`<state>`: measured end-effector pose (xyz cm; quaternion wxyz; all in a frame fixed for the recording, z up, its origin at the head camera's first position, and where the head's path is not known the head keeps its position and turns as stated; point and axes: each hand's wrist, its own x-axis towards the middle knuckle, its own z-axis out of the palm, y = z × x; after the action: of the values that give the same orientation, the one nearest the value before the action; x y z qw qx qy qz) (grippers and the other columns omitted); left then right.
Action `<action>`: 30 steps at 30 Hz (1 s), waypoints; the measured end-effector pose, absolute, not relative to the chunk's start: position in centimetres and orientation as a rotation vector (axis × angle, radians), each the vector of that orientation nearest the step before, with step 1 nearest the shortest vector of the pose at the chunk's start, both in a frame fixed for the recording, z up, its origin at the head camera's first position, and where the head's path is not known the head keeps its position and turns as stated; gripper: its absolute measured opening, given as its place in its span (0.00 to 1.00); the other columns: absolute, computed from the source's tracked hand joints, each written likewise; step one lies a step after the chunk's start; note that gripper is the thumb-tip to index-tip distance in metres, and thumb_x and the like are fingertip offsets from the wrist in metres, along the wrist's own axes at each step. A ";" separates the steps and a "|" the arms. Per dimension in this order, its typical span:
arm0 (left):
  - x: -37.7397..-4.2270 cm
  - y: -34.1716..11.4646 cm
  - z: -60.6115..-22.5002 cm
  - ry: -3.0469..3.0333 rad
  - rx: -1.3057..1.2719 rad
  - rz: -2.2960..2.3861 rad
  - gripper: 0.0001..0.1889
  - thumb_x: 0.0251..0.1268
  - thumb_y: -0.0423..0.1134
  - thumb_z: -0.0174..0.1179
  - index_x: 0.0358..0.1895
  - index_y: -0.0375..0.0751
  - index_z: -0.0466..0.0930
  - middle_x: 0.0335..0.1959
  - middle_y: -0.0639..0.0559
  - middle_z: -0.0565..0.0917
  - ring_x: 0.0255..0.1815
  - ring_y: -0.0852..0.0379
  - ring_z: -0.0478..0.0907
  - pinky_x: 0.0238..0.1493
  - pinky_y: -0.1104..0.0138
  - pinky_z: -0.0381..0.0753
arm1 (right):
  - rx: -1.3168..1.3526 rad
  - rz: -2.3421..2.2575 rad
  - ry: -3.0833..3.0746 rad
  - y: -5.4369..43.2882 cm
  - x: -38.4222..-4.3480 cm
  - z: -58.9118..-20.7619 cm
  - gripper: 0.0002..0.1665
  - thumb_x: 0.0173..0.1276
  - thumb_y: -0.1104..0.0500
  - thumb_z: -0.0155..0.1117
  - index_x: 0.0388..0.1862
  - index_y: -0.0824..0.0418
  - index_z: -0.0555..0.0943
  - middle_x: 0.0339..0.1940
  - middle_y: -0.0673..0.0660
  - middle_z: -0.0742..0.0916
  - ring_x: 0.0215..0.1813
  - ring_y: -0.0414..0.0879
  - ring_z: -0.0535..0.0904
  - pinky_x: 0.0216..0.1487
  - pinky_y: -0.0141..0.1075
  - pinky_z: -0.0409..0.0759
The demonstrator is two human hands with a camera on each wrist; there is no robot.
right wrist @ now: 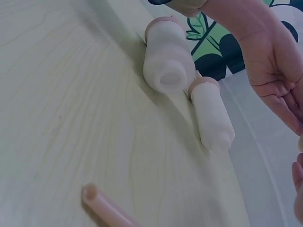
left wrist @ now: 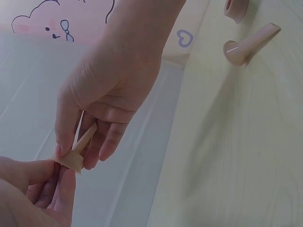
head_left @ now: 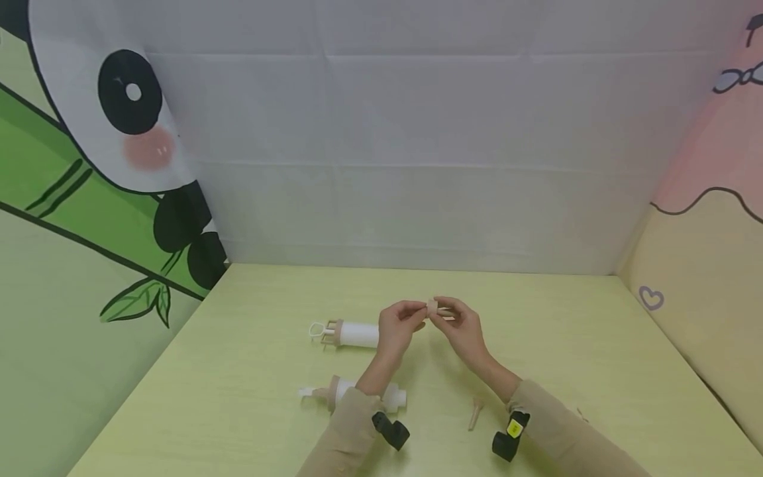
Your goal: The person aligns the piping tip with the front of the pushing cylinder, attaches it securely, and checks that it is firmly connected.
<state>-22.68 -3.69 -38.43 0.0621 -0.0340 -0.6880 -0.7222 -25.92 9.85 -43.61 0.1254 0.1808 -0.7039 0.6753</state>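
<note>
A small beige plastic cap with a narrow stem (head_left: 432, 307) is held up above the table between both hands. My left hand (head_left: 397, 329) pinches its left side with thumb and fingers. The right hand (head_left: 465, 331) pinches it from the other side. In the left wrist view, the cap (left wrist: 71, 161) sits between the fingertips, its stem angled up under the right hand's fingers. Beyond the left forearm, a white cylinder (head_left: 359, 334) with a beige collar and a ring handle lies on its side. Partly behind that forearm lies a white bottle (head_left: 393, 397) with a beige spout.
A second beige stemmed piece (head_left: 475, 414) lies on the pale table (head_left: 566, 344) near the right wrist. In the left wrist view a beige ring-like piece (left wrist: 236, 9) shows at the top edge. A white sheet (head_left: 417, 165) hangs behind the table, with printed panels at both sides.
</note>
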 end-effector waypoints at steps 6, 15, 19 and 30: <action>-22.6 -3.8 -38.3 -2.094 -0.090 -2.175 0.08 0.58 0.26 0.57 0.39 0.23 0.78 0.38 0.34 0.82 0.38 0.49 0.81 0.41 0.63 0.80 | 0.518 1.951 -2.042 10.0 -25.8 -43.5 0.18 0.57 0.70 0.64 0.47 0.73 0.76 0.45 0.67 0.80 0.41 0.42 0.80 0.40 0.29 0.79; -22.6 -4.4 -37.9 -2.129 -0.120 -2.106 0.08 0.58 0.25 0.57 0.39 0.21 0.78 0.37 0.32 0.81 0.41 0.41 0.80 0.42 0.59 0.80 | 0.497 1.960 -2.083 10.1 -24.5 -41.6 0.18 0.57 0.73 0.62 0.47 0.76 0.75 0.44 0.70 0.79 0.44 0.59 0.78 0.39 0.27 0.79; -22.5 -4.7 -37.7 -2.151 -0.119 -2.100 0.09 0.58 0.26 0.57 0.39 0.21 0.78 0.37 0.32 0.81 0.41 0.42 0.80 0.43 0.60 0.80 | 0.467 1.952 -2.136 10.1 -24.1 -41.1 0.18 0.58 0.71 0.62 0.48 0.75 0.74 0.45 0.69 0.79 0.45 0.55 0.78 0.40 0.26 0.78; -22.9 -6.8 -37.3 -2.234 -0.131 -1.983 0.08 0.58 0.27 0.58 0.38 0.23 0.79 0.38 0.32 0.81 0.40 0.43 0.80 0.41 0.62 0.80 | 0.470 1.950 -2.130 10.3 -24.0 -41.2 0.18 0.57 0.72 0.62 0.48 0.76 0.75 0.44 0.69 0.78 0.42 0.46 0.79 0.39 0.26 0.78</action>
<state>-22.94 -6.80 -37.32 0.0757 -0.0437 -0.7449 -0.6614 -23.96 10.29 -41.16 0.1079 0.1597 -0.7238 0.6626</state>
